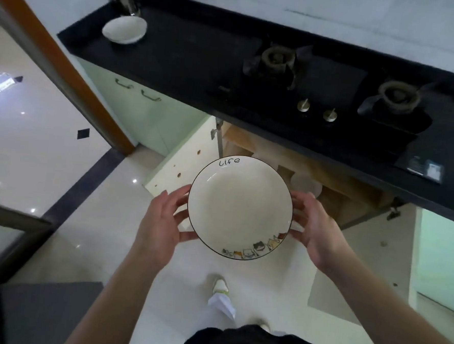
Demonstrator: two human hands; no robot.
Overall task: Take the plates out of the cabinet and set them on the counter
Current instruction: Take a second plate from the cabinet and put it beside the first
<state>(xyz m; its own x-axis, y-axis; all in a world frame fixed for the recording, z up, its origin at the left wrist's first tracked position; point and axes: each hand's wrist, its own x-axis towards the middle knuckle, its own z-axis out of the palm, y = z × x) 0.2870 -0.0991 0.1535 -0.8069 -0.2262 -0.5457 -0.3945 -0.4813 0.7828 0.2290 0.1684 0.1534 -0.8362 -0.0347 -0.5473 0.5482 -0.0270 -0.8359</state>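
Cream plate level between both hands, rim gripped at opposite edges, well below counter edge.

Single head-worn view, wide-angle, looking forward and steeply downward from above the counter. The camera is standing back from the counter's front edge, facing it slightly at an angle, so that edge is running diagonally from upper left to lower right. The open cabinet is lying directly below the counter, near frame centre. The plate is sitting closest to the lens, in front of the counter, between the left hand and right hand. Straight lines are bowing toward the frame borders.
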